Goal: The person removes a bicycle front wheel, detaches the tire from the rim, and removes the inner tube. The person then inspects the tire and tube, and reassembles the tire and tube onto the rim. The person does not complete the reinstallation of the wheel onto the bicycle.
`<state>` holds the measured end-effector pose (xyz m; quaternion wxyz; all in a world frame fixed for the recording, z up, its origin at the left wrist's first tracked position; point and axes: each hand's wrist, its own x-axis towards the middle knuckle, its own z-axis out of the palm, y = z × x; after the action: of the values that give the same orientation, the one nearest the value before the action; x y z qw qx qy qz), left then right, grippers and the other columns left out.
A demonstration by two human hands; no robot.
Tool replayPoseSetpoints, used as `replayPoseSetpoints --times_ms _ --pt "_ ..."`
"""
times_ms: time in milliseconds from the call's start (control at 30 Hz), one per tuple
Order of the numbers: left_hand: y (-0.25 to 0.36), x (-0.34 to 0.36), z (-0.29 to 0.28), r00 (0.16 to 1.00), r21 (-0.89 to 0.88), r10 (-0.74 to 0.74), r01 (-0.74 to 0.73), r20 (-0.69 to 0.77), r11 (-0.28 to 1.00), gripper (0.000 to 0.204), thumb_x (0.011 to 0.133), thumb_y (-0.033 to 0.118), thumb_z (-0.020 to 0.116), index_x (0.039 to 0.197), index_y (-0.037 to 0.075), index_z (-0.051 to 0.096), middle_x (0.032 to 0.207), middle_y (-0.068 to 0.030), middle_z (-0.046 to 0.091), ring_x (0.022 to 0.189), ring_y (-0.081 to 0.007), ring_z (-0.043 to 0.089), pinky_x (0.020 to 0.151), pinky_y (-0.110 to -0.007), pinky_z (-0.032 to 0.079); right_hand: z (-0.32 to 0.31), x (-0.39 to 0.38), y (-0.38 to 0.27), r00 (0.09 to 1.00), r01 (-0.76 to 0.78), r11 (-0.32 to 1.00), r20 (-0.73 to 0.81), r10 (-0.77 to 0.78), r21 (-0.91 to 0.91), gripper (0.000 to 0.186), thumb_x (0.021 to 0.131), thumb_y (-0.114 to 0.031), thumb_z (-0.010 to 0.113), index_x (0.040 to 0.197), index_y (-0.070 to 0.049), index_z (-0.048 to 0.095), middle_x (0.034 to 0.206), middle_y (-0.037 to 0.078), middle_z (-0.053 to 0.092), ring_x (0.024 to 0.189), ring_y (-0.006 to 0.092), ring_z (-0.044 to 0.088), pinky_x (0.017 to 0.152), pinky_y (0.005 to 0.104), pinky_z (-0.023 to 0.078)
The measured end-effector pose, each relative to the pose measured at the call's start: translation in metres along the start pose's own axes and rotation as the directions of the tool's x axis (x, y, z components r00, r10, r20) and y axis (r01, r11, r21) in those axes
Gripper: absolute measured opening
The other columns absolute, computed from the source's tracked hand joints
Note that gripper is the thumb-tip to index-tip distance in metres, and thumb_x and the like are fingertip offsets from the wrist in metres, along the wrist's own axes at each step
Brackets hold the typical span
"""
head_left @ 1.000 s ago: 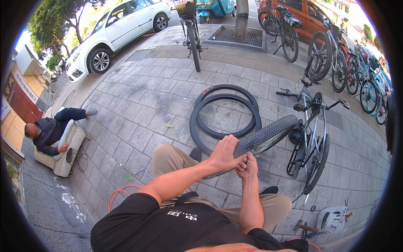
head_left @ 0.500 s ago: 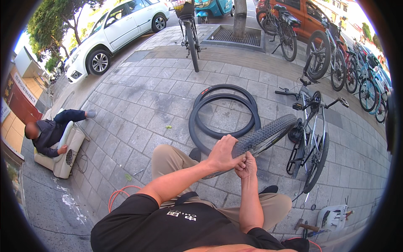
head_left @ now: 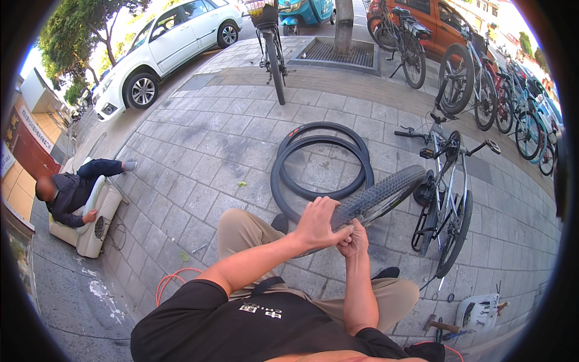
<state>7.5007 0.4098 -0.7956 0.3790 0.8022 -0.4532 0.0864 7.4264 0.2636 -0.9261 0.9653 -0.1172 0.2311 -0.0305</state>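
Between my knees stands a bicycle wheel with a knobby black tyre (head_left: 386,192), tilted up toward the right. My left hand (head_left: 319,223) is wrapped over the near part of the tyre, thumb pointing to the right. Close against it, my right hand (head_left: 353,238) has its fingers curled in a pinch at the rim edge; what lies between those fingers is hidden. Just beyond the wheel, two loose black tyres (head_left: 289,166) lie overlapping on the paving. To the right a grey bicycle (head_left: 449,163) rests upside down on the ground.
A white tool bin (head_left: 478,312) and a hammer (head_left: 440,324) lie at lower right. An orange hose (head_left: 172,279) curls at my left. A person sits on a beige sofa (head_left: 90,232). Parked bicycles (head_left: 482,90), a tree (head_left: 344,30) and a white car (head_left: 163,51) stand farther off.
Both hands keep nearly the same place on the wheel, with only a tiny shift of the left fingers. The wheel and the things around it look unmoved.
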Motion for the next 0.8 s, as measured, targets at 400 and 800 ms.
replayPoseSetpoints --times_ms 400,800 --pt "-0.001 0.0 0.012 0.999 0.003 0.015 -0.015 -0.051 1.0 0.049 0.083 0.03 0.087 0.113 -0.001 0.063 0.098 -0.018 0.062 0.093 -0.0404 0.062 0.08 -0.049 0.051 -0.003 0.001 -0.001 0.998 0.034 0.999 -0.05 -0.032 0.024 0.033 0.106 -0.024 0.059 0.076 -0.012 0.056 0.063 -0.002 0.05 0.04 0.0096 0.041 0.034 0.0256 0.031" --pt "-0.003 0.004 0.016 1.0 -0.059 -0.001 -0.001 -0.018 0.998 0.047 0.086 0.03 0.085 0.111 -0.002 0.062 0.099 -0.0188 0.062 0.096 -0.0414 0.062 0.081 -0.049 0.052 -0.007 0.003 -0.003 0.998 0.033 0.999 -0.048 -0.031 0.022 0.03 0.106 -0.027 0.061 0.08 -0.013 0.058 0.064 -0.004 0.05 0.041 0.0087 0.042 0.035 0.0256 0.032"
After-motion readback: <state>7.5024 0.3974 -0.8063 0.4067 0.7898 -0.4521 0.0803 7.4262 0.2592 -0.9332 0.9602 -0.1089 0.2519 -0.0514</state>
